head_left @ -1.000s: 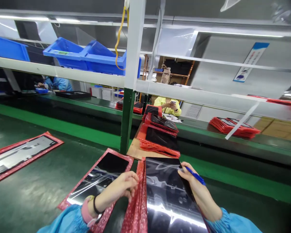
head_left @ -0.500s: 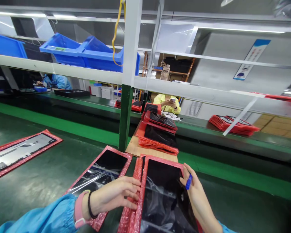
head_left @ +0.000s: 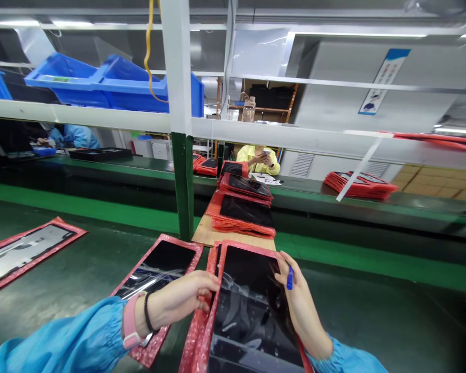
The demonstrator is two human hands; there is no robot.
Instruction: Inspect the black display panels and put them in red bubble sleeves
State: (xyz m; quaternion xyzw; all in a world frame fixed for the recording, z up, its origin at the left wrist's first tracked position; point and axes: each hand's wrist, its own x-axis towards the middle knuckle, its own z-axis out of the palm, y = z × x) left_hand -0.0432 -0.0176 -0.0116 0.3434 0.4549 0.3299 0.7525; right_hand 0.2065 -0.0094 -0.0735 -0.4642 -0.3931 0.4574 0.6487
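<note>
- a dark, glossy panel (head_left: pixel 252 321) is seen low in the centre, edged by pink-red bubble wrap (head_left: pixel 201 336) and placed lengthwise between two bare hands.
- the panel's left side is met by the left hand (head_left: pixel 186 296), its fingers half curled at the wrapped edge — whether the edge is pinched cannot be made out.
- a blue pen (head_left: pixel 290 278) is gripped in the bent fingers of the right hand (head_left: pixel 295 298), whose fingertips are placed at the panel's right edge.
- a pink band (head_left: pixel 130 324) is worn on the left wrist.
- a second dark panel (head_left: pixel 171 261), also bordered in pink-red wrap, is partly covered by the left forearm.
- farther left, a silver-faced panel (head_left: pixel 27 251) is laid on the green bench (head_left: pixel 112 233).
- just beyond the centre panel, red-wrapped stacks (head_left: pixel 244 210) are lined up on a wooden board (head_left: pixel 205 233).
- blue bins (head_left: pixel 132 90) are shelved above — and, in the background, a phone is held by a person in yellow (head_left: pixel 252 154).
</note>
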